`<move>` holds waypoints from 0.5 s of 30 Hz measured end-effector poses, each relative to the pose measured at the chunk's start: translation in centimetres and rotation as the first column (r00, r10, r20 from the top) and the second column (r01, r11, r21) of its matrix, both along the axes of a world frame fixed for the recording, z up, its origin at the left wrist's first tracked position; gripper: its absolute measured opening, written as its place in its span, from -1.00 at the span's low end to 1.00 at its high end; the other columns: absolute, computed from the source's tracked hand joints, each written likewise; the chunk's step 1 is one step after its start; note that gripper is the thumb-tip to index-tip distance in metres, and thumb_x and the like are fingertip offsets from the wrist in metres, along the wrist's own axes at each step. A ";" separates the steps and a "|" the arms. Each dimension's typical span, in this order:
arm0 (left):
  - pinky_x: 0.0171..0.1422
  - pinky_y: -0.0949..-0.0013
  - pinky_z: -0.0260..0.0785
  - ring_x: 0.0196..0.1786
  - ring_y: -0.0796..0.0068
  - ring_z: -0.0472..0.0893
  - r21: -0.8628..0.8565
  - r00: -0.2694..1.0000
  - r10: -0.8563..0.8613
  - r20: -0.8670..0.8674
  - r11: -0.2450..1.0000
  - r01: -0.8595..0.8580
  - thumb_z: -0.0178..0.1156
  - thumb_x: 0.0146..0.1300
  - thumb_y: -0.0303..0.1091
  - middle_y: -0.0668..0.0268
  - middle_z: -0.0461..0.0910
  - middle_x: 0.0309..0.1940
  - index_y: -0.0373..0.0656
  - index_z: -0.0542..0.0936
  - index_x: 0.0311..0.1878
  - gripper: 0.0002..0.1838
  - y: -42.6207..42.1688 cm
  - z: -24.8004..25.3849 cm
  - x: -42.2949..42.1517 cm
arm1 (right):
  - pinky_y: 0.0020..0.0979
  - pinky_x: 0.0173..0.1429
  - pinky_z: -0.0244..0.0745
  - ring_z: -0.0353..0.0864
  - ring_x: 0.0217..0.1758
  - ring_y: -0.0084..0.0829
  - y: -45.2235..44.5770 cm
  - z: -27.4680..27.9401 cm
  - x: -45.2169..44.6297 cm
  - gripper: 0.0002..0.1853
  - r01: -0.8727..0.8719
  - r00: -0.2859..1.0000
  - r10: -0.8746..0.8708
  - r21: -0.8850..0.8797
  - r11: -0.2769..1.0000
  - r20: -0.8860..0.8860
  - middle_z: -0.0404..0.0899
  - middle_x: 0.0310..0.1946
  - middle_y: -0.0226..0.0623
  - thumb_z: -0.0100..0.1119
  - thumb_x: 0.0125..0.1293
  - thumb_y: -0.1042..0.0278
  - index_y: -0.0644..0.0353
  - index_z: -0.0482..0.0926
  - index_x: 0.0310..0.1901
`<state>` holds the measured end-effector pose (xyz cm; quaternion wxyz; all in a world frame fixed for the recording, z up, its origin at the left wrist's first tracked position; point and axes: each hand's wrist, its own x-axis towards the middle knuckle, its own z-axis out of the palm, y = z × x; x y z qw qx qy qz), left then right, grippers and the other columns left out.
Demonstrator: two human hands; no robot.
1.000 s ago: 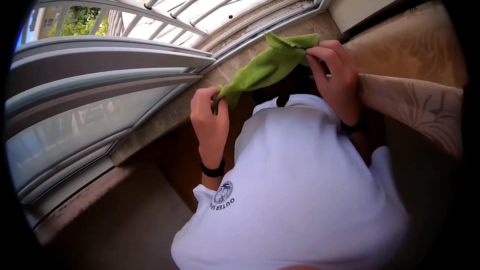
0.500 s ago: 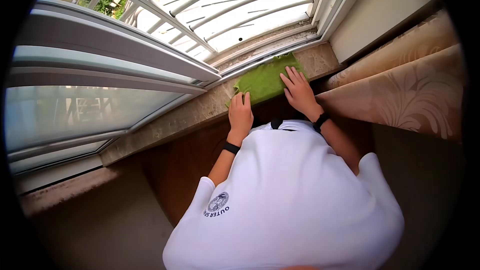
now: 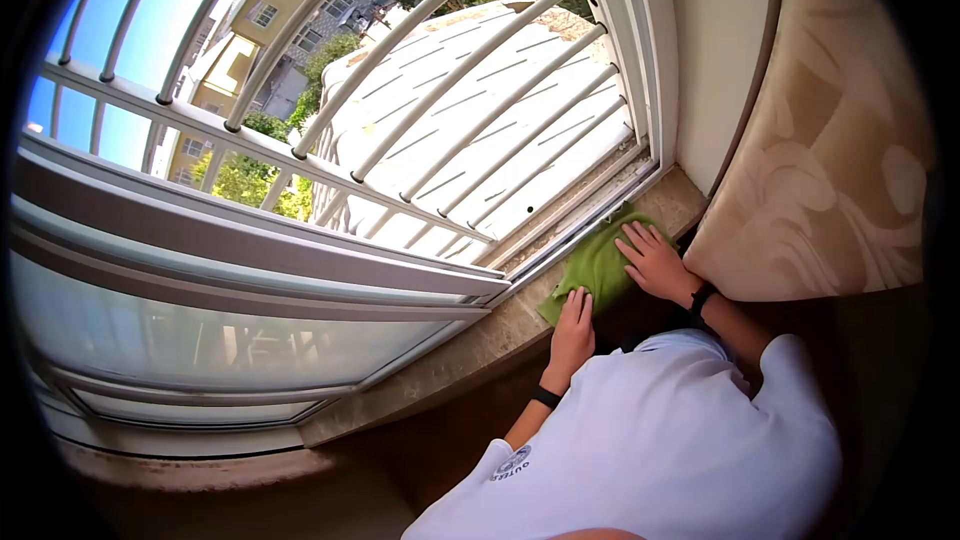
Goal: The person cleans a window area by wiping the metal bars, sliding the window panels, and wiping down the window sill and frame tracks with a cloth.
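Note:
A green cloth (image 3: pixel 598 265) lies spread over the stone windowsill (image 3: pixel 450 355), near the window's right-hand end. My right hand (image 3: pixel 657 262) rests flat on the right part of the cloth, open, its fingers apart. On the cloth's near left part sits my left hand (image 3: pixel 573 330), fingers stretched out and touching the fabric; its thumb is hard to see. A black band circles each wrist. The cloth's near edge hangs slightly over the front of the sill.
Sliding window panes (image 3: pixel 230 340) stand to the left, with a metal track (image 3: pixel 590 225) behind the cloth. White curved bars (image 3: pixel 440 80) cover the opening. A patterned beige curtain (image 3: pixel 820 170) hangs at the right, close to my right arm.
My view has tilted up and turned left, so more of the outdoors shows. Both hands stay on the cloth, which looks more bunched than before.

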<state>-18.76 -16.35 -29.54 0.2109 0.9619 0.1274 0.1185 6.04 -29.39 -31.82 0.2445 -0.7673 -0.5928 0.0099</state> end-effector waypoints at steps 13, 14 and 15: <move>0.64 -0.44 0.04 0.69 -0.41 0.03 0.135 0.901 0.232 -0.366 0.971 -0.195 0.21 0.50 -0.04 -0.20 0.03 0.69 -0.25 0.20 0.67 -0.17 2.0 0.8 3.4 | 0.10 0.70 0.11 0.20 0.68 0.05 -0.7 -0.6 0.0 -0.43 0.176 0.983 -0.177 0.030 0.984 0.046 0.30 0.59 -0.01 0.17 0.50 0.21 0.17 0.47 0.49; 0.63 -0.47 0.01 0.71 -0.41 -0.02 0.174 0.878 0.257 -0.404 0.964 -0.202 0.21 0.50 -0.02 -0.19 -0.01 0.70 -0.24 0.16 0.69 -0.15 1.6 1.0 3.4 | 0.10 0.70 0.12 0.21 0.67 0.05 -1.4 -0.4 0.4 -0.43 0.137 0.990 -0.138 0.027 0.990 0.040 0.30 0.59 -0.01 0.17 0.50 0.21 0.16 0.47 0.49; 0.62 -0.51 -0.01 0.72 -0.40 -0.07 0.212 0.856 0.279 -0.436 0.956 -0.203 0.21 0.50 0.00 -0.18 -0.05 0.72 -0.22 0.12 0.70 -0.12 1.1 1.1 3.6 | 0.10 0.69 0.13 0.21 0.67 0.05 -1.9 -0.4 1.1 -0.43 0.102 0.994 -0.102 0.026 0.995 0.038 0.30 0.59 -0.01 0.18 0.50 0.21 0.16 0.47 0.49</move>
